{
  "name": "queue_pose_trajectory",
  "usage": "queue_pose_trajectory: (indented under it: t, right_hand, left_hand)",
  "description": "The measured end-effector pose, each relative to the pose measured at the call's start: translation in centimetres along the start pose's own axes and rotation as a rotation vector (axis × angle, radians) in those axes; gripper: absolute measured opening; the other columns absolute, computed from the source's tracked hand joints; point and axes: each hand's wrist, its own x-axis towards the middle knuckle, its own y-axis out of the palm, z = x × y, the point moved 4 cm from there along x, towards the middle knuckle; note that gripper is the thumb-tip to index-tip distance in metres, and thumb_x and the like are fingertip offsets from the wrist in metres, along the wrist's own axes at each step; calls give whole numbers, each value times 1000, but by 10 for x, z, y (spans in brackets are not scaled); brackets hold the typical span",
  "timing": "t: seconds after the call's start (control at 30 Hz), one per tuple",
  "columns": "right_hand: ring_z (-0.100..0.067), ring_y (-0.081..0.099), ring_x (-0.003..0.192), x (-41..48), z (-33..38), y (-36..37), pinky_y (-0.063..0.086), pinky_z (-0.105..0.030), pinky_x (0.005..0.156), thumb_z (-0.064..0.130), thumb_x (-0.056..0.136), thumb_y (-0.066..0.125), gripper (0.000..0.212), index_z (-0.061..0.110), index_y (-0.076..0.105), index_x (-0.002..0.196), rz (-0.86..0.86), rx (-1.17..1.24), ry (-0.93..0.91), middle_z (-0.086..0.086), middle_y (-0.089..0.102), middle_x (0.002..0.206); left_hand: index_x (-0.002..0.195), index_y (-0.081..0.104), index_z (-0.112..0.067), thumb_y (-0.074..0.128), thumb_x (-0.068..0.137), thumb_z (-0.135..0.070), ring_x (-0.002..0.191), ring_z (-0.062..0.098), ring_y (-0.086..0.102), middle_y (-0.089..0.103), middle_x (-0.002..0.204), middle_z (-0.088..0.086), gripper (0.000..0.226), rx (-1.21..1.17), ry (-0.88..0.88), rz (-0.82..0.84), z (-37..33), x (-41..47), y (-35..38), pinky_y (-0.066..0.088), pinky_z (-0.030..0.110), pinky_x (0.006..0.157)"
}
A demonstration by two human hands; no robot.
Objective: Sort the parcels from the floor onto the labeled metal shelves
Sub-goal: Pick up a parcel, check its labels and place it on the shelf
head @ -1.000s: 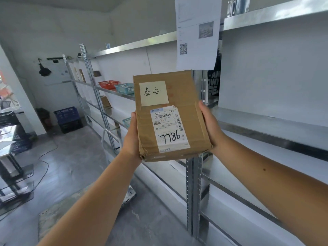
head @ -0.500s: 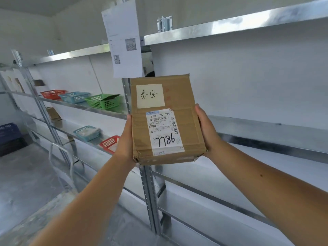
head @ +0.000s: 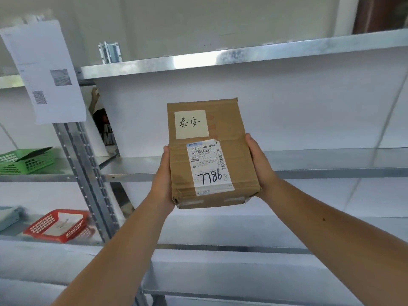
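Cardboard parcel point(head: 210, 155) — long axis pointing away, label up | left hand point(head: 163, 184), right hand point(head: 259, 166) clasping its sides | metal shelf point(head: 309, 164) behind — white wall.

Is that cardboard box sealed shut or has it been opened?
Shut, as far as shown. The box has its flaps closed flat, tape across the near end, and the shipping label unbroken across the seam. Its back is hidden.

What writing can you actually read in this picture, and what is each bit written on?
"泰安": handwritten on the pale note on the cardboard parcel.
"7786": marker on the shipping label.
"530- 05 094": printed at that label's top.
Label's fine print and barcodes: too small.
Hanging paper sheet: text and QR codes blurred.
Dark poster behind the upright: letters cut off, unreadable.
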Motion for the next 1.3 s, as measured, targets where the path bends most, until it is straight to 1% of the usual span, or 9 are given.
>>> queue_pose_trajectory:
  t: [0.13,0.33,0.43,0.63,0.8,0.93,1.0,1.2,1.3]
  right_hand:
    - [-32,66,128,-19,12,-29,50,-51,111,61,105,37,62,19,63,142,-54,35,-33,-13,67,141]
    - [-33,68,124,-57,36,-76,57,-48,101,64,103,38,64,20,63,143,-143,44,-62,-13,69,139]
    - [-36,64,130,-75,46,-101,53,-51,106,67,102,39,68,19,60,146,-176,36,-74,-14,66,142]
    - [-31,71,120,-114,80,-160,60,-45,94,67,102,37,67,21,64,141,-250,24,-96,-12,71,135]
    - [-32,68,124,-147,116,-221,53,-49,107,68,101,39,66,22,65,140,-285,-41,-102,-11,71,136]
    - [-29,73,115,-177,147,-273,60,-44,97,66,103,36,63,21,69,133,-289,-56,-77,-10,75,129]
    - [-32,70,122,-192,160,-300,57,-46,102,67,103,37,66,20,67,138,-281,-58,-72,-12,71,135]
    - [-33,68,125,-228,192,-371,56,-47,102,65,103,35,66,19,64,141,-296,-42,-84,-12,69,138]
    - [-30,73,115,-241,205,-401,62,-43,91,65,103,36,64,19,67,136,-323,-20,-83,-12,73,132]
  left_hand:
    - [136,70,-31,35,101,-75,121,33,72,76,133,6,66,-5,-26,65,15,7,30,56,50,104]
    - [136,70,-35,32,101,-76,114,28,76,77,130,2,66,21,-77,223,43,9,85,61,45,90]
    - [138,68,-34,32,100,-76,117,29,75,76,132,3,68,14,-94,264,59,7,112,63,46,89]
    - [125,75,-32,36,102,-73,117,29,75,79,126,3,61,22,-109,302,88,-4,182,59,47,96]
    - [124,74,-32,32,102,-74,114,29,76,79,126,4,64,-16,-139,335,122,-19,249,58,49,97]
    - [125,73,-33,30,101,-75,112,28,76,79,126,4,64,-40,-163,346,158,-31,309,59,49,93]
    - [123,74,-33,31,101,-75,111,28,77,80,123,3,64,-40,-166,354,174,-39,339,59,47,89]
    - [131,72,-33,34,101,-75,124,32,71,77,130,4,64,-32,-165,358,213,-49,413,52,53,109]
    - [130,72,-34,33,101,-75,124,31,71,77,130,3,64,3,-158,365,227,-48,444,51,53,111]
